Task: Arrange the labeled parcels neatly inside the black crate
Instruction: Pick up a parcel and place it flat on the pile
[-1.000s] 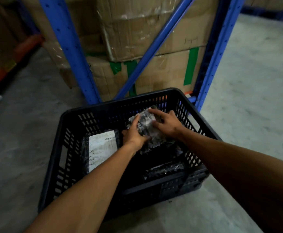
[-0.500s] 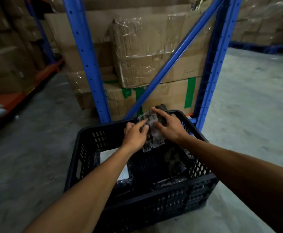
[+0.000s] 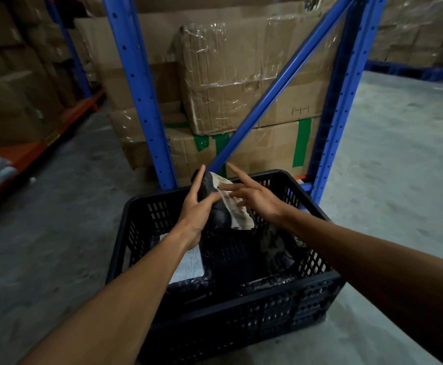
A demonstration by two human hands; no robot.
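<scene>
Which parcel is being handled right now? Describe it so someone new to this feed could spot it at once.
Find the black crate on the floor in front of the blue rack. Above its far rim, the left hand grips a black-wrapped parcel, with the right hand open beside it. Unlike the parcels lying inside the crate, it is held up, its crumpled white label peeling outward.

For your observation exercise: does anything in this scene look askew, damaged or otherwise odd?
Yes. The black plastic-wrapped parcel held by the left hand above the black slotted plastic crate has its white paper label crumpled and lifting. The right hand touches that label.
</scene>
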